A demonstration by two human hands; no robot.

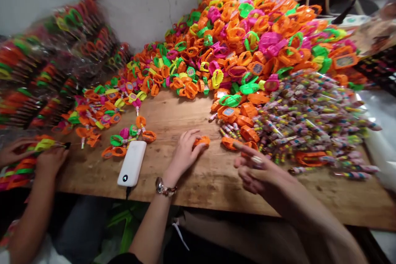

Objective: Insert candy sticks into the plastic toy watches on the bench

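Orange toy watch point(203, 139) lies within the left hand point(186, 150); thumb and fingers pinch it.

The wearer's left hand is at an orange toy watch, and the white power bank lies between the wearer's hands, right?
Not quite: in the head view, the white power bank lies to the left of the wearer's left hand, which is at an orange toy watch.

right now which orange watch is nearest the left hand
The lone orange watch right at the left hand, with the right hand off to its right. It sits apart, while the other orange watches lie in heaps or clusters.
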